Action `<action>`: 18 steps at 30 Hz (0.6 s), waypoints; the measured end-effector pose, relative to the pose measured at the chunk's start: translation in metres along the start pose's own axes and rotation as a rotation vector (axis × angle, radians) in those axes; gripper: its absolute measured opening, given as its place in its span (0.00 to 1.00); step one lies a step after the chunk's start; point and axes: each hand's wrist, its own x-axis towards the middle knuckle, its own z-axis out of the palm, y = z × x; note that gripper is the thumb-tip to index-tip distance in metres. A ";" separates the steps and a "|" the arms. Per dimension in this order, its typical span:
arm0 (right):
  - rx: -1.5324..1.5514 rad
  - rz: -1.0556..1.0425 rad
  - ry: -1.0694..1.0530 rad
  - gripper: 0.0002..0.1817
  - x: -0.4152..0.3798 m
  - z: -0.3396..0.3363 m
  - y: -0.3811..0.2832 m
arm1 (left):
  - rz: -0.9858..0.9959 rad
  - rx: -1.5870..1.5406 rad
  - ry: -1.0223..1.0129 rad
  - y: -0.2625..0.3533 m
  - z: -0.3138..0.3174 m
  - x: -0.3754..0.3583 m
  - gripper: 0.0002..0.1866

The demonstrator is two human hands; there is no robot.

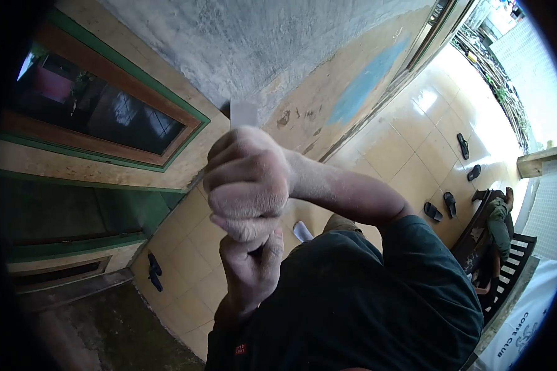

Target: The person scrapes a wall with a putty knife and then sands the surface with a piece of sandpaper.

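Observation:
My right hand (pixel 247 179) is a dusty fist in front of the wall. A flat, pale rectangular blade, like that of a putty knife (pixel 243 114), sticks up past its knuckles; the handle is hidden inside the fist. Directly beneath, my left hand (pixel 250 266) is closed too, its fingers curled and its thumb pointing up against the right fist. What it grips is hidden. Behind the blade, the wall (pixel 229 43) has a rough grey coat on its upper part and a worn beige lower part with a blue patch (pixel 368 80).
A green-and-brown framed window (pixel 117 111) lies at left, above a green panel. Beige tiles (pixel 384 145) cover the floor. Black sandals (pixel 450 204) lie at right, dark slippers (pixel 155 272) at lower left. A person (pixel 500 226) is on a dark bench (pixel 521 253) at right.

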 end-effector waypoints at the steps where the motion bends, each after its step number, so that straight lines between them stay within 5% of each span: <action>1: 0.014 0.010 -0.054 0.15 -0.001 0.000 -0.001 | -0.037 -0.022 -0.006 -0.001 0.000 -0.003 0.14; 18: -0.011 -0.032 0.094 0.15 0.003 -0.005 0.005 | -0.037 0.136 0.003 0.018 0.003 0.011 0.16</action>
